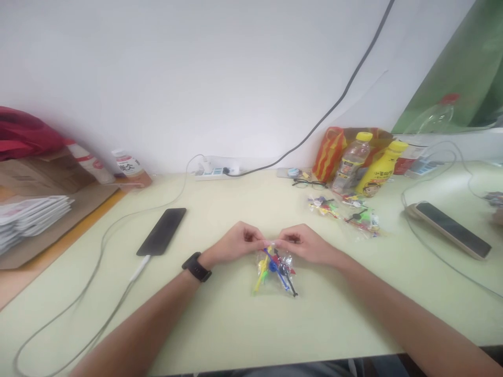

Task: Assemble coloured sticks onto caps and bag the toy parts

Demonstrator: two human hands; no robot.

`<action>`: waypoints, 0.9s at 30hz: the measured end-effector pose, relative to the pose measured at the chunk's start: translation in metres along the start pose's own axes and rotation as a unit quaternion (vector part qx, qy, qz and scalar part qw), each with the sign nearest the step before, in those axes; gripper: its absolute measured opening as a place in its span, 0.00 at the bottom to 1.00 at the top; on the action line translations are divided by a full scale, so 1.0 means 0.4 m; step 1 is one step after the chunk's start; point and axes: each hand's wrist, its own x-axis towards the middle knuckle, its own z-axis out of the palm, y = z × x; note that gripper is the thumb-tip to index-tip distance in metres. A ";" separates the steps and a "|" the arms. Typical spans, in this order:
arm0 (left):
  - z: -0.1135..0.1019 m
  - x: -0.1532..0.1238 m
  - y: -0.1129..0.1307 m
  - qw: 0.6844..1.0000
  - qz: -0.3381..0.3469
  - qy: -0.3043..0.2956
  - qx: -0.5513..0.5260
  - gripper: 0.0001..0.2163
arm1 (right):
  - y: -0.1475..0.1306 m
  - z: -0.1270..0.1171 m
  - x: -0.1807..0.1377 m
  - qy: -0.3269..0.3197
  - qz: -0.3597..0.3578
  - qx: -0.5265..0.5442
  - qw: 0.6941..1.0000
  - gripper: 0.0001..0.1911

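Observation:
Between my hands, low over the middle of the table (pixel 220 324), is a clear plastic bag (pixel 274 269) with small yellow, blue, black, red and green plastic pieces inside. My left hand (pixel 237 243), with a black watch (pixel 197 267) on its wrist, pinches the bag's top edge. From the other side my right hand (pixel 302 242) pinches the same edge, its fingertips close to the left ones. The kind of pieces in the bag cannot be made out. More clear bags of similar colourful pieces (pixel 359 215) lie farther back to the right.
A dark phone (pixel 162 232) on a charging cable lies left; another phone (pixel 451 230) lies right. Glasses (pixel 309 183), a clear bottle (pixel 351 162) and a yellow bottle (pixel 381 170) are at the back right. A power strip (pixel 218 173) sits against the wall. White packets (pixel 35 217) are stacked left.

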 end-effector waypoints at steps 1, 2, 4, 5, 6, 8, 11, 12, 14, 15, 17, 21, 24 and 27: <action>-0.005 0.001 0.000 1.000 -0.002 -0.003 -0.002 0.17 | 0.002 -0.005 0.001 -0.004 0.005 0.005 1.000 0.21; -0.010 0.001 -0.001 1.000 -0.004 -0.008 -0.004 0.16 | 0.004 -0.010 0.002 -0.006 0.011 0.011 1.000 0.21; -0.016 0.001 -0.002 1.000 -0.008 -0.015 -0.007 0.16 | 0.009 -0.020 0.005 -0.003 0.023 0.022 0.999 0.23; -0.018 0.002 -0.003 1.000 -0.009 -0.014 -0.005 0.16 | 0.011 -0.025 0.007 0.002 0.027 0.025 0.999 0.25; -0.020 0.002 -0.004 1.000 -0.010 -0.009 0.000 0.16 | 0.014 -0.029 0.008 0.005 0.029 0.024 0.999 0.26; -0.022 0.004 -0.007 1.000 -0.016 0.008 0.017 0.18 | 0.017 -0.035 0.011 0.010 0.026 0.020 0.999 0.27; -0.023 0.008 -0.010 0.998 -0.026 0.034 0.050 0.20 | 0.021 -0.037 0.015 0.005 0.025 0.027 0.999 0.26; -0.024 0.008 -0.012 0.997 -0.026 0.039 0.058 0.20 | 0.022 -0.037 0.017 0.004 0.029 0.032 0.999 0.25; -0.025 0.008 -0.015 0.996 -0.020 0.042 0.070 0.23 | 0.025 -0.037 0.018 0.005 0.038 0.046 0.998 0.24; -0.025 0.007 -0.017 0.996 -0.016 0.046 0.076 0.24 | 0.025 -0.039 0.018 0.002 0.042 0.053 0.998 0.24; -0.027 0.006 -0.024 0.994 -0.013 0.073 0.084 0.29 | 0.024 -0.049 0.013 -0.021 0.047 0.065 0.997 0.23; -0.036 0.012 -0.042 0.983 -0.027 0.181 0.024 0.29 | 0.014 -0.082 -0.009 -0.147 0.060 0.063 0.985 0.22; -0.041 0.018 -0.051 0.973 -0.034 0.225 -0.031 0.26 | 0.016 -0.088 -0.016 -0.217 0.078 0.076 0.970 0.19; -0.044 0.021 -0.053 0.961 -0.007 0.275 -0.003 0.24 | 0.036 -0.078 -0.003 -0.059 0.113 0.108 0.986 0.22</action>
